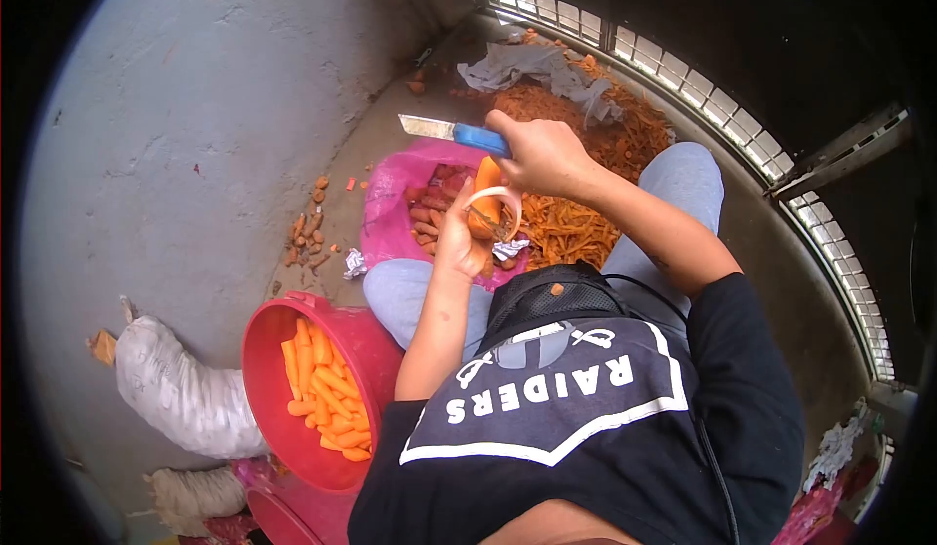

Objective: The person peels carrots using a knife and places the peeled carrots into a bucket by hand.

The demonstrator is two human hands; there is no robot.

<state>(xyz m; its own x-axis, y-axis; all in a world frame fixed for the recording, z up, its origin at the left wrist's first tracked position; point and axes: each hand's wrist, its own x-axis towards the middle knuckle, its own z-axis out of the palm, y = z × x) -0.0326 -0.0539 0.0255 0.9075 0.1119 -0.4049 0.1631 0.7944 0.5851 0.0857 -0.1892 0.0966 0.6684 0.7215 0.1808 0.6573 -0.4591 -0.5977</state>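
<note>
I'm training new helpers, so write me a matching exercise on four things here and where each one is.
Things:
1. Knife
2. Bright orange carrots
3. Crumpled grey sheet
4. Large white sack

Places:
A. On the heap of peelings
B. Inside the red bucket
C. Beside the red bucket, outside it
D. In the right hand

Pairs: 1-D, 2-B, 3-A, 4-C

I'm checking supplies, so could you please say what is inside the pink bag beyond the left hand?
The pink bag holds reddish-orange carrots. The left hand blocks part of the view, and whatever lies beneath the top carrots is covered.
</note>
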